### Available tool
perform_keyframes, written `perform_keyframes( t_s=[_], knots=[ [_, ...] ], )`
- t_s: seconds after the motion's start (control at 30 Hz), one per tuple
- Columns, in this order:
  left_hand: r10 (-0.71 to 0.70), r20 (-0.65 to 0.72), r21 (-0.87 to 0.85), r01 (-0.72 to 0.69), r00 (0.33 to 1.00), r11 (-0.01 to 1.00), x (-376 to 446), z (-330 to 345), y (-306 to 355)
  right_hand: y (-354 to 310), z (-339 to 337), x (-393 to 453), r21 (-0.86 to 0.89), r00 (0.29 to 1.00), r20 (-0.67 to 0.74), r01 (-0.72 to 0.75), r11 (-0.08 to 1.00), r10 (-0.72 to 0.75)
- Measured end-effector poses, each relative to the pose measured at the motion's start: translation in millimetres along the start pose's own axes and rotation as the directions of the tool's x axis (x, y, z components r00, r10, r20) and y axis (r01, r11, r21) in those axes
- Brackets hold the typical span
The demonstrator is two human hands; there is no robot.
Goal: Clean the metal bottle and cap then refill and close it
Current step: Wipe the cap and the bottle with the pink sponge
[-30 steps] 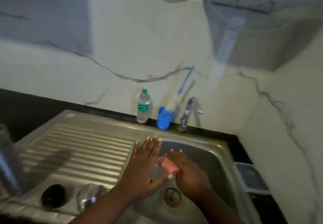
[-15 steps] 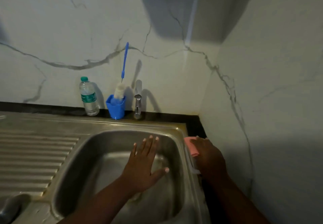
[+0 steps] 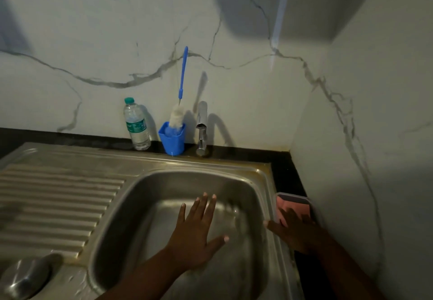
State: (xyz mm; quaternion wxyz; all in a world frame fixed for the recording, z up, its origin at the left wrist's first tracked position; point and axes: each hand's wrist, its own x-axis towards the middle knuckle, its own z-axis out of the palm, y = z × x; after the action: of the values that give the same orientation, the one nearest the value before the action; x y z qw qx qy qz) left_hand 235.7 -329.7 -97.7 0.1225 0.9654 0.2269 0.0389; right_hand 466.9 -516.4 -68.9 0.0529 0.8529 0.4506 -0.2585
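Left hand (image 3: 194,236) grip wide over sink (image 3: 150,166); right hand (image 3: 296,231) flat on pink soap (image 3: 294,207); bottle label (image 3: 136,127) illegible.

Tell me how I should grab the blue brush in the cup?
Hold the bottle brush by its long blue handle, coming from above or the front. The handle sticks up out of the blue cup and leans toward the wall, with nothing around it, while the fluffy white head sits down inside. Pinch the handle partway up and lift straight up, so the cup probably stays put.
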Motion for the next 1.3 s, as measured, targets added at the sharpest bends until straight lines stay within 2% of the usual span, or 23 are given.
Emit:
perform_keyframes(
  t_s=[0.07,0.1,0.2,0.23,0.27,0.33,0.47,0.57,0.63,0.7,0.8,0.83,0.93,1.03,1.13,1.2,1.3],
  knots=[
    [-0.025,0.004,-0.005,0.025,1.000,1.000,0.3,-3.2,-4.8,-2.6,2.7,1.6,0.032,0.999,-0.014,-0.037,0.999,0.037],
    [-0.039,0.008,-0.004,0.039,0.999,0.999,0.4,-5.5,-7.3,-10.5,-4.2,-5.0,0.060,0.996,0.022,-0.085,0.995,0.084],
    [-0.077,-0.005,-0.019,0.077,0.997,0.997,-4.5,-13.4,-13.3,-12.5,1.2,-5.9,0.252,0.981,-0.058,-0.165,0.953,0.185],
    [-0.090,-0.011,-0.025,0.090,0.996,0.996,-8.1,-16.7,-14.4,-17.4,1.0,-12.5,0.336,0.977,-0.114,-0.133,0.932,0.181],
    [-0.103,-0.013,-0.026,0.103,0.995,0.994,-12.2,-19.4,-16.1,-18.6,5.0,-13.3,0.408,0.960,-0.228,-0.057,0.911,0.162],
    [-0.128,-0.014,-0.013,0.127,0.992,0.992,-21.3,-25.2,-20.2,-21.1,6.7,-19.6,0.464,0.912,-0.379,0.044,0.884,0.154],
    [-0.187,-0.047,0.005,0.188,0.981,0.982,-41.4,-40.3,-35.4,-17.8,4.0,-16.9,0.421,0.927,-0.344,0.010,0.907,0.150],
    [-0.246,-0.067,-0.032,0.244,0.967,0.969,-53.9,-53.6,-52.8,-14.7,-15.6,-13.5,0.497,0.923,-0.371,0.104,0.862,0.103],
    [-0.273,-0.085,-0.045,0.270,0.958,0.962,-59.6,-61.1,-65.4,-23.3,-29.2,-13.9,0.398,0.921,-0.370,0.040,0.916,0.121],
    [-0.288,-0.119,-0.061,0.282,0.950,0.957,-62.7,-68.7,-79.7,-44.8,-39.2,-19.6,0.308,0.944,-0.282,-0.080,0.948,0.171],
    [-0.305,-0.176,-0.137,0.283,0.936,0.949,-58.5,-84.8,-109.8,-83.6,-49.1,-11.6,0.121,0.893,-0.255,-0.351,0.928,0.371],
    [-0.307,-0.189,-0.161,0.279,0.933,0.947,-54.2,-92.3,-123.0,-109.0,-56.3,-11.0,0.103,0.889,-0.275,-0.352,0.930,0.367],
    [-0.299,-0.224,-0.160,0.268,0.928,0.950,-34.8,-121.5,-163.2,-201.4,-78.1,-2.8,0.113,0.906,-0.388,-0.135,0.984,0.169],
    [-0.287,-0.234,-0.097,0.272,0.929,0.957,-11.9,-155.1,-199.6,-297.0,-109.0,10.9,0.114,0.892,-0.452,0.070,0.991,-0.011],
    [-0.291,-0.243,-0.052,0.287,0.925,0.957,16.4,-181.6,-234.1,-370.9,-141.9,41.4,0.077,0.860,-0.506,0.126,0.989,-0.070],
    [-0.313,-0.220,-0.078,0.303,0.924,0.950,40.3,-193.2,-254.2,-405.2,-166.0,68.4,0.073,0.830,-0.550,0.159,0.985,-0.093],
    [-0.348,-0.182,-0.171,0.319,0.920,0.932,79.0,-195.5,-280.8,-433.1,-199.3,111.2,0.107,0.799,-0.599,0.147,0.983,-0.054]
  ],
)
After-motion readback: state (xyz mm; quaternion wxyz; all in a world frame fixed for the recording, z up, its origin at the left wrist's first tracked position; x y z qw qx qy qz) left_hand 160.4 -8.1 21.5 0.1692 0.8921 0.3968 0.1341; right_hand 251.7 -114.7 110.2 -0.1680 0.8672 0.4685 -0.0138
